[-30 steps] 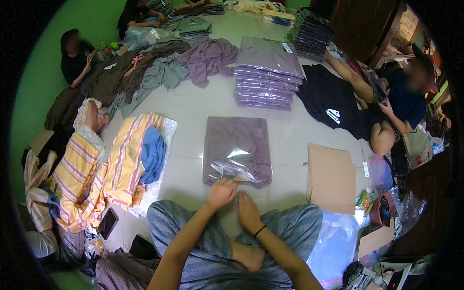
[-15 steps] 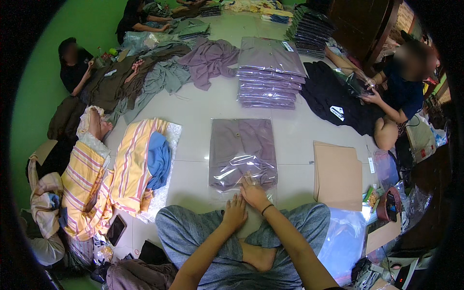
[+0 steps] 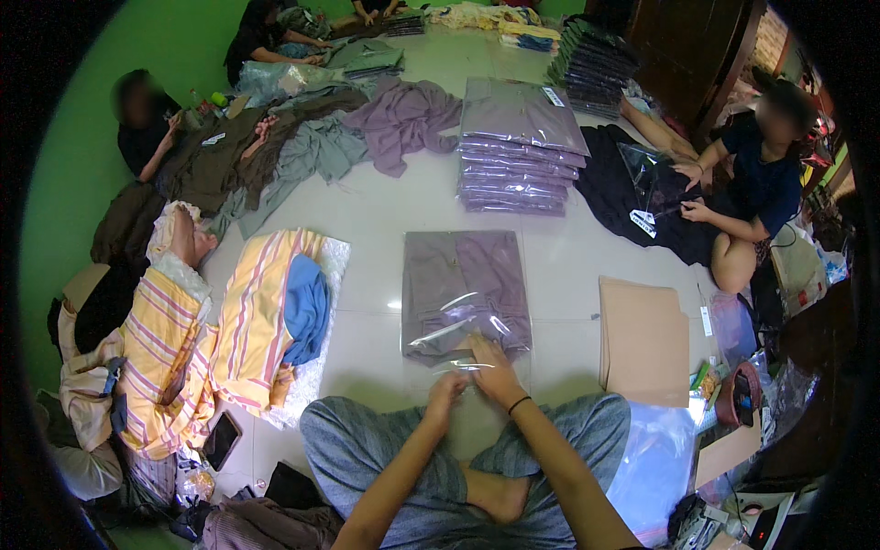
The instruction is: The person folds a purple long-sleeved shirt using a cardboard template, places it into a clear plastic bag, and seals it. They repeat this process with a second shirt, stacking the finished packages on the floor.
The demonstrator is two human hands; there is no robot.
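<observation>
A folded mauve garment in a clear plastic bag (image 3: 467, 284) lies flat on the floor in front of my crossed legs. My left hand (image 3: 445, 394) is closed at the near edge of the bag, its fingertips pinching the loose plastic there. My right hand (image 3: 493, 368) rests at the near end of the same bag, fingers stretched forward over the garment's lower edge. Whether those fingers lie on top of the film or under it is hard to tell. Beyond the bag stands a stack of similar bagged mauve garments (image 3: 513, 174).
Brown cardboard sheets (image 3: 644, 339) and clear plastic bags (image 3: 653, 458) lie to my right. On the left are yellow striped cloth (image 3: 266, 321), a blue cloth (image 3: 307, 307) and a phone (image 3: 222, 442). A co-worker (image 3: 756, 174) handles black garments (image 3: 614, 197) at the right; others sit farther back.
My left hand has gone from lying flat with spread fingers to a closed pinch at the bag's edge. The right co-worker's hands have lowered a bagged black garment. The view has shifted slightly.
</observation>
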